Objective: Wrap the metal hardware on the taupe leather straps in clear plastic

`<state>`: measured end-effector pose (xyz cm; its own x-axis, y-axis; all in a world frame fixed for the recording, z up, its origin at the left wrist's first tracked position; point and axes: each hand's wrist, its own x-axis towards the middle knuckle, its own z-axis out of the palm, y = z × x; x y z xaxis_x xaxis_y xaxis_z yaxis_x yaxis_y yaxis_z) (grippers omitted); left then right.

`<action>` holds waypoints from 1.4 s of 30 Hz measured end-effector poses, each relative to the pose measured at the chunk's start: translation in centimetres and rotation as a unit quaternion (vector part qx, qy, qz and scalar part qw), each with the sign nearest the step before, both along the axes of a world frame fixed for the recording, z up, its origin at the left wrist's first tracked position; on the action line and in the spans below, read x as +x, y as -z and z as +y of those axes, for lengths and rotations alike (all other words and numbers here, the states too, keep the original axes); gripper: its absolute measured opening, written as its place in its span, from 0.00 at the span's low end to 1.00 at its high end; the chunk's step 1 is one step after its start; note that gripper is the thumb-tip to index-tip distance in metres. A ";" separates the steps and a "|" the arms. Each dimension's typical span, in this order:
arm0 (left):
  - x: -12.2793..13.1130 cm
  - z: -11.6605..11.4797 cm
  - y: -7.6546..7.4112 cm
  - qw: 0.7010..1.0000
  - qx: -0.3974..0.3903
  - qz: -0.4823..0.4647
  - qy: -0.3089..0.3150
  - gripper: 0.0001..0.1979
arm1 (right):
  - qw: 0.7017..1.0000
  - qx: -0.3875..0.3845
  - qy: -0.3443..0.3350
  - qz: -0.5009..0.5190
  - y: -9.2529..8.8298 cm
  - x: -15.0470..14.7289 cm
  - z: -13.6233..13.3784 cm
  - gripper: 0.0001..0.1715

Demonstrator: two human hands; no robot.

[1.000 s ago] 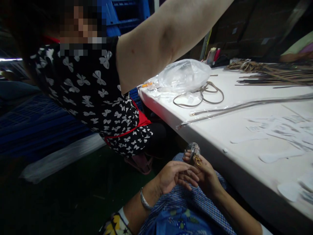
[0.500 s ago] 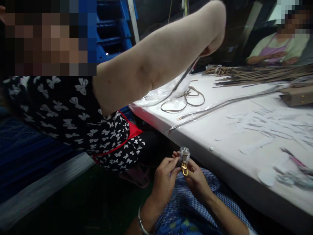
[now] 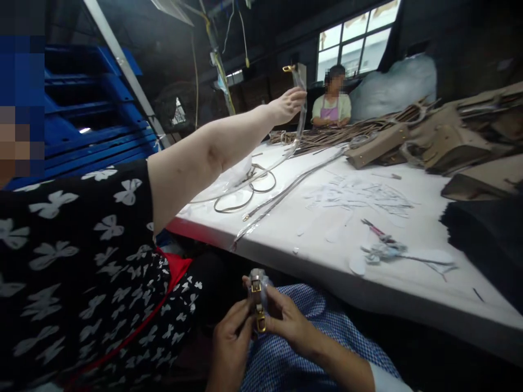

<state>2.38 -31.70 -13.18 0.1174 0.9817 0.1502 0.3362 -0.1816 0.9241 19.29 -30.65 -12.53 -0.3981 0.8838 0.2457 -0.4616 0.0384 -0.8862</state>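
Both my hands meet above my lap, over a blue checked apron [image 3: 281,354]. Between them is a strap [image 3: 256,299] with a gold buckle and a gold clasp, partly wrapped in clear plastic. My left hand [image 3: 231,340] pinches it from the left side. My right hand [image 3: 292,326] grips its right side with thumb and fingers. The gold clasp [image 3: 260,323] hangs at the lower end, by my right thumb. Some of the strap is hidden behind my fingers.
At the left, a person's arm [image 3: 212,147] reaches over the white table [image 3: 286,234], holding up a plastic-wrapped strap [image 3: 301,109]. Looped straps, paper scraps, pliers [image 3: 378,231] and brown bags [image 3: 378,144] lie on the table. Another person [image 3: 332,103] sits beyond it.
The view has swung right and up. The neighbouring person's hand now shows, raised with a strap. In my hands, the strap's buckle has come into sight above the clasp.
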 end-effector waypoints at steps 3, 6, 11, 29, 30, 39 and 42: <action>0.8 -0.2 -0.1 1.000 -0.019 -0.024 0.002 0.14 | 0.996 0.064 0.043 -0.051 0.4 0.2 -0.5 0.34; 2.0 -0.7 0.0 0.998 -0.038 -0.053 -0.023 0.17 | 0.985 0.105 0.098 -0.095 1.3 0.0 -0.8 0.32; 3.2 -1.0 1.2 0.996 -0.018 -0.055 -0.074 0.19 | 0.978 0.096 0.166 -0.085 2.3 -1.2 -0.8 0.32; 4.8 -0.6 2.9 0.971 -0.107 -0.159 -0.143 0.18 | 0.989 0.041 0.134 -0.043 2.6 -0.5 0.1 0.37; 5.0 -0.4 2.9 0.967 -0.115 -0.174 -0.149 0.18 | 0.991 0.029 0.128 -0.038 2.6 -0.3 0.5 0.36; 6.3 0.1 1.3 0.959 -0.136 -0.231 -0.092 0.22 | 0.999 -0.025 0.035 -0.029 3.7 2.6 2.7 0.25; 6.4 0.1 1.1 0.960 -0.128 -0.234 -0.089 0.21 | 0.994 -0.026 0.097 -0.036 3.9 2.2 2.4 0.21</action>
<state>8.81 -31.61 -14.23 -0.0771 0.9917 -0.1025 -0.1216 0.0927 0.9882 21.52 -28.21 -16.44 -0.2343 0.9563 0.1749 -0.3855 0.0738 -0.9198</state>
